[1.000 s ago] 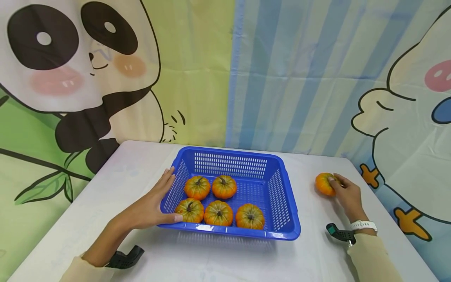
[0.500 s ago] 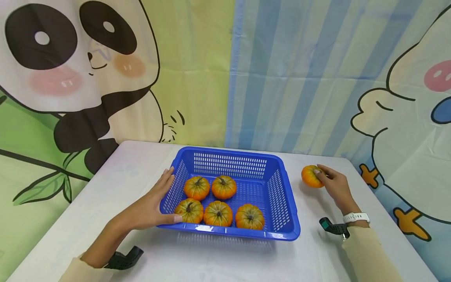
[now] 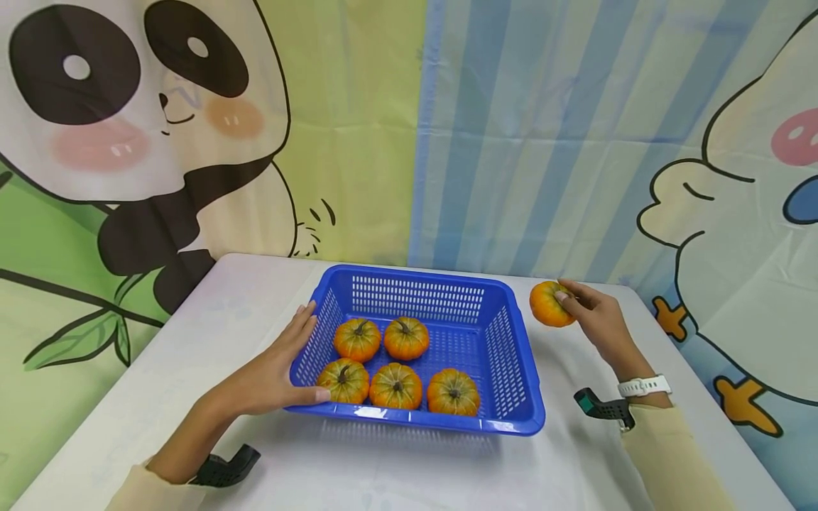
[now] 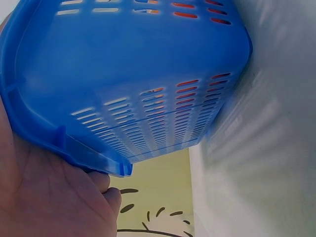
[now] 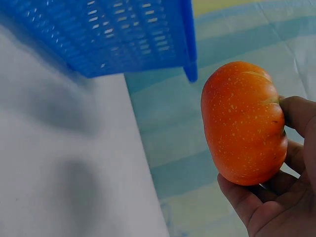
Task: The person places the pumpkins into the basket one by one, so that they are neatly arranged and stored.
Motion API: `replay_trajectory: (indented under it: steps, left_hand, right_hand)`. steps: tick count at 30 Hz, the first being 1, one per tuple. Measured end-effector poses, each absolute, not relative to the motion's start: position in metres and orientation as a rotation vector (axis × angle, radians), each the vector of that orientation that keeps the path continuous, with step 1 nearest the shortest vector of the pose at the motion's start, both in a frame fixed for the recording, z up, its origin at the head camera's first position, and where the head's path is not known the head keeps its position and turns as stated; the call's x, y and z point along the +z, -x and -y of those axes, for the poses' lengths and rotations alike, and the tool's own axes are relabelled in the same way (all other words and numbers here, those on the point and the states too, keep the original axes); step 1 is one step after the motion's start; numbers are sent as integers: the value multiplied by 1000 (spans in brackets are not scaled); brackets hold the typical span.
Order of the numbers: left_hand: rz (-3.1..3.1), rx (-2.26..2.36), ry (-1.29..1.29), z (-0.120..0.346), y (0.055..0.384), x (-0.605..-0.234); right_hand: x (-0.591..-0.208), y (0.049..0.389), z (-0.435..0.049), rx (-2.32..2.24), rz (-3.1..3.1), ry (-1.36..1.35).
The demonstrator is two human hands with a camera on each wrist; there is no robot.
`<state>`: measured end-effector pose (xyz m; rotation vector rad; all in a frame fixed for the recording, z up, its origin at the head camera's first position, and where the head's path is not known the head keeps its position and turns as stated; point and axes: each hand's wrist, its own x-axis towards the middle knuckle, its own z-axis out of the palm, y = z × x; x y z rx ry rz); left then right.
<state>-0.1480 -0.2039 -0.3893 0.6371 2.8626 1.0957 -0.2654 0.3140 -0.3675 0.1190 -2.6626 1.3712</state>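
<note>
A small orange pumpkin [image 3: 548, 304] is pinched in my right hand [image 3: 601, 319], thumb on top, raised over the table right of the blue basket [image 3: 529, 397]. In the right wrist view the pumpkin [image 5: 242, 123] shows its speckled orange skin, with fingers behind and beneath it. My left hand [image 3: 271, 376] rests spread along the basket's left corner, its thumb on the front rim and the other fingers straight along the left side. Seen from the left wrist, the palm [image 4: 54, 197] lies against the outer rim. Inside the basket sit several more small pumpkins [image 3: 396, 387], mostly left and front.
The basket stands on a white-covered table [image 3: 409, 468], with bare floor showing in its right and rear part. Behind the table hangs a printed curtain [image 3: 511, 142] with a panda and a white bird. Each wrist wears a black camera mount [image 3: 226, 468].
My right hand has lifted the pumpkin off the table and carried it leftward and up toward the basket's right side. The left hand and basket have stayed in place.
</note>
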Motion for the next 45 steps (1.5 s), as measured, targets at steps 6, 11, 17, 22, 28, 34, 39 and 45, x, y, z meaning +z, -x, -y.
replay_trajectory:
  steps: [6, 11, 17, 22, 28, 34, 39, 45]
  left_hand:
    - [-2861, 1099, -637, 204, 148, -389]
    - [-2862, 1095, -635, 204, 148, -390]
    - [-2867, 1098, -638, 203, 148, -390]
    - [-2862, 1099, -628, 202, 148, -389]
    - [-2861, 1100, -632, 202, 148, -389]
    - [-2862, 1102, -634, 203, 148, -389]
    - [-2863, 1104, -640, 202, 149, -390]
    - [-2861, 1113, -648, 203, 148, -390]
  right_hand:
    - [-350, 258, -298, 1380, 2653, -244]
    - [-339, 252, -288, 1393, 2633, -345]
    - [-329, 247, -275, 1384, 2623, -448]
    - [-325, 245, -265, 1368, 2624, -538]
    - [-321, 243, -256, 1398, 2632, -613]
    - [-317, 244, -248, 1436, 2679, -667]
    - [-316, 245, -241, 1456, 2686, -749]
    - [-317, 247, -233, 1418, 2711, -810]
